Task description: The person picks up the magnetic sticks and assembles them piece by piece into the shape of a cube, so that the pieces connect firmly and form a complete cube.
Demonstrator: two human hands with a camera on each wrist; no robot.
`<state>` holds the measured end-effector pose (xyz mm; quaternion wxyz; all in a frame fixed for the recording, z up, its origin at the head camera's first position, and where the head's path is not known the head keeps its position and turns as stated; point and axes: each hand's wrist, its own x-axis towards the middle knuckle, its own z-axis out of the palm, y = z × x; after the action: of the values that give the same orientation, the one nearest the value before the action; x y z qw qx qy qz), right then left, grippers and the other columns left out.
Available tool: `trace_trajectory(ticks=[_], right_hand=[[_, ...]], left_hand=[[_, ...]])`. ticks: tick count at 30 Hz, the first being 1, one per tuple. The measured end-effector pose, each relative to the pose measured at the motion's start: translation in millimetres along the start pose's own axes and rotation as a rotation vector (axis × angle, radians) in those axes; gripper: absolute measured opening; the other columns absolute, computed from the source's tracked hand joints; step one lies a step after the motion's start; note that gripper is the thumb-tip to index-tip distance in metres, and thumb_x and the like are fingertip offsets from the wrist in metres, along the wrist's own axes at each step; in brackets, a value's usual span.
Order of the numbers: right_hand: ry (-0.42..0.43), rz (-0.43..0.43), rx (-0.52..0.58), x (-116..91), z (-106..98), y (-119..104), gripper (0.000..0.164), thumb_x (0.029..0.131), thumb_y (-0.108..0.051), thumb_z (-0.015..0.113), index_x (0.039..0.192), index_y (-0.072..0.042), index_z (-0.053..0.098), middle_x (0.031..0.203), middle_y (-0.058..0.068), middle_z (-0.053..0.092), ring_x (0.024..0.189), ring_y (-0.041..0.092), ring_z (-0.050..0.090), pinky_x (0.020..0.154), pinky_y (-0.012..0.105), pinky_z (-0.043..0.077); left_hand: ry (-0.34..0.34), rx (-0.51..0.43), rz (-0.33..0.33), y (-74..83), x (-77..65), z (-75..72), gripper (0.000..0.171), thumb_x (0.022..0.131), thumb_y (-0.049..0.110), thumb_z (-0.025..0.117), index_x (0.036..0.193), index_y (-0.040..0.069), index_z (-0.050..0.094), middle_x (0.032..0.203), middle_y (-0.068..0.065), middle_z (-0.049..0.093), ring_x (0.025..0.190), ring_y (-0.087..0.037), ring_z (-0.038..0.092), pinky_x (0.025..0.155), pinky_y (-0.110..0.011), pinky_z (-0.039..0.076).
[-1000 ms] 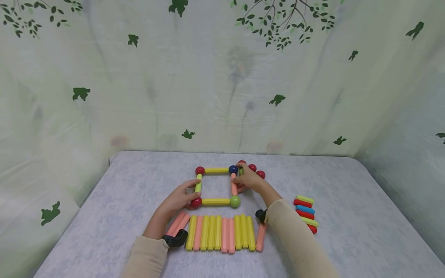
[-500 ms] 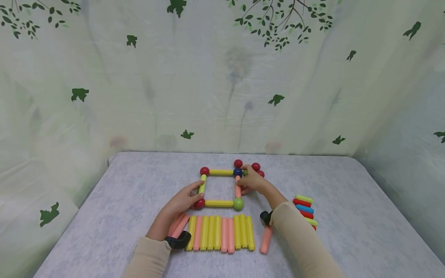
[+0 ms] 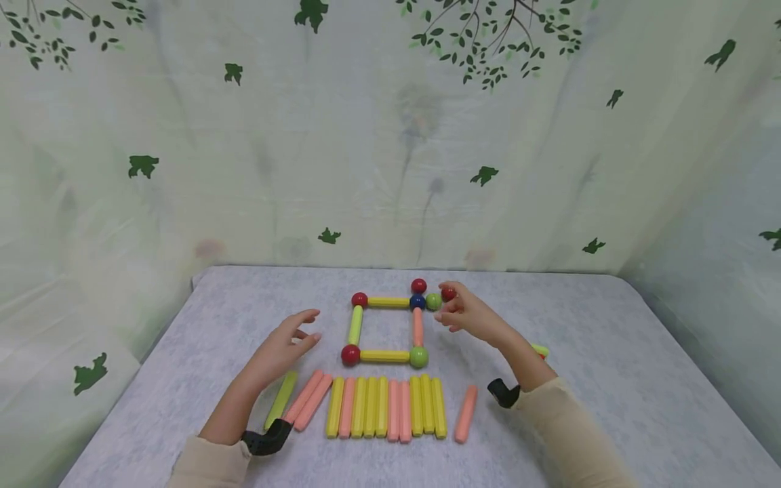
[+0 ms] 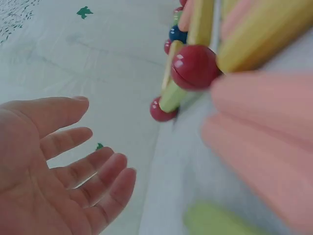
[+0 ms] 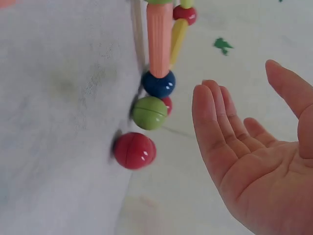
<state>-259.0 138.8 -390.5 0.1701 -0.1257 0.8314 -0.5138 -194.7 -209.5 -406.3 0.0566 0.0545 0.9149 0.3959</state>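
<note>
A square of rods and balls lies flat at mid-table. Its corners are two red balls, including the near-left red ball (image 3: pixel 350 355), a blue ball (image 3: pixel 417 302) and a green ball (image 3: pixel 418 357). Two yellow rods, a light green rod (image 3: pixel 355 326) and a pink rod (image 3: pixel 417 327) form the sides. My left hand (image 3: pixel 282 347) is off to the square's left, fingers spread and holding nothing. To the right, my right hand (image 3: pixel 478 320) hovers with relaxed fingers and a bare palm, overlapping a loose red ball (image 5: pixel 134 150) in the head view. Another green ball (image 5: pixel 149 112) sits beside the blue one.
In front of the square lies a row of yellow and pink rods (image 3: pixel 369 408). Two slanted pink rods and a light green rod (image 3: pixel 281 400) are at its left, a single pink rod (image 3: pixel 466 415) at its right. Another red ball (image 3: pixel 418 286) sits behind the blue corner.
The square first shifted slightly right with both hands on it. Then both hands let go and moved apart, left hand leftward, right hand rightward, uncovering the light green rod and the loose green ball.
</note>
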Motion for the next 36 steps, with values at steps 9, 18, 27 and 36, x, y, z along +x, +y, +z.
trace_trajectory(ticks=[9, 18, 27, 36], right_hand=[[0.074, -0.097, -0.191, -81, -15, 30, 0.064, 0.081, -0.028, 0.067, 0.134, -0.012, 0.033, 0.106, 0.012, 0.053, 0.093, 0.021, 0.054, 0.078, 0.035, 0.047], [0.094, 0.012, -0.349, -123, -33, 71, 0.042, 0.078, -0.014, 0.07, 0.117, -0.007, 0.052, 0.097, 0.002, 0.056, 0.088, 0.017, 0.055, 0.073, 0.031, 0.048], [0.067, 0.129, -0.468, -136, -31, 77, 0.03, 0.073, -0.004, 0.072, 0.1, -0.008, 0.059, 0.087, -0.004, 0.058, 0.079, 0.013, 0.053, 0.07, 0.029, 0.048], [0.057, 0.136, -0.505, -127, -22, 62, 0.02, 0.075, -0.006, 0.07, 0.093, -0.01, 0.061, 0.076, -0.004, 0.055, 0.07, 0.013, 0.05, 0.059, 0.026, 0.046]], left_hand=[[-0.09, 0.22, -0.141, -30.3, -39.8, 1.8, 0.055, 0.084, 0.017, 0.062, 0.131, -0.001, 0.039, 0.109, -0.018, 0.047, 0.093, -0.029, 0.052, 0.073, -0.043, 0.046], [-0.139, 0.293, -0.196, -29.6, -46.5, 3.2, 0.041, 0.082, 0.017, 0.065, 0.118, 0.002, 0.052, 0.096, -0.01, 0.053, 0.076, -0.017, 0.049, 0.061, -0.034, 0.044], [0.023, 0.184, -0.146, -26.0, -50.8, -2.9, 0.044, 0.084, 0.013, 0.063, 0.125, 0.008, 0.047, 0.108, -0.012, 0.055, 0.082, -0.02, 0.053, 0.057, -0.03, 0.045], [0.339, 0.078, 0.114, -18.1, -53.6, -4.3, 0.045, 0.082, 0.005, 0.064, 0.124, 0.006, 0.046, 0.11, -0.013, 0.054, 0.087, -0.023, 0.057, 0.066, -0.034, 0.051]])
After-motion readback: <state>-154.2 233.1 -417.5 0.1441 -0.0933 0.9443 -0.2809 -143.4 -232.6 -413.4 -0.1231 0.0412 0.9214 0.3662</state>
